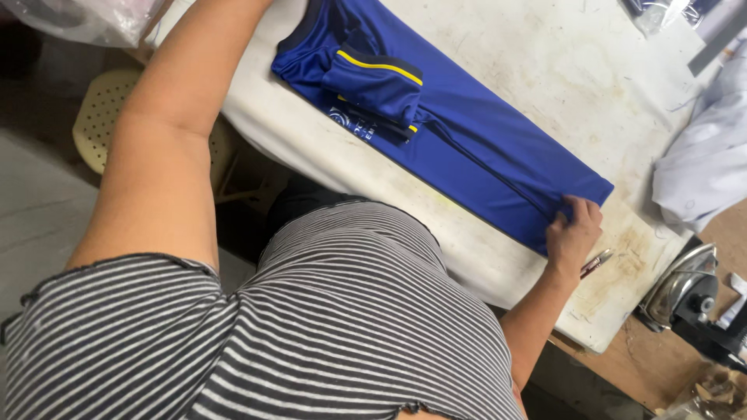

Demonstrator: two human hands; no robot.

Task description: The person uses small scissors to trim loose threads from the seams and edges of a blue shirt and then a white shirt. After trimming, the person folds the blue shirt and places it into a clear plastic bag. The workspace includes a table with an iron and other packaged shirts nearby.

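One hand in view: the right hand pinches the hem corner of the folded blue shirt, fingers closed on the cloth. Left hand out of frame past the collar; state cannot be told. Shirt lies diagonally on the stained white counter. Small snips lie just beside the right hand, iron near. Risk: slippery fabric may slide and spoil the fold; stains could mark it

Shirt lies on table; iron at its right.
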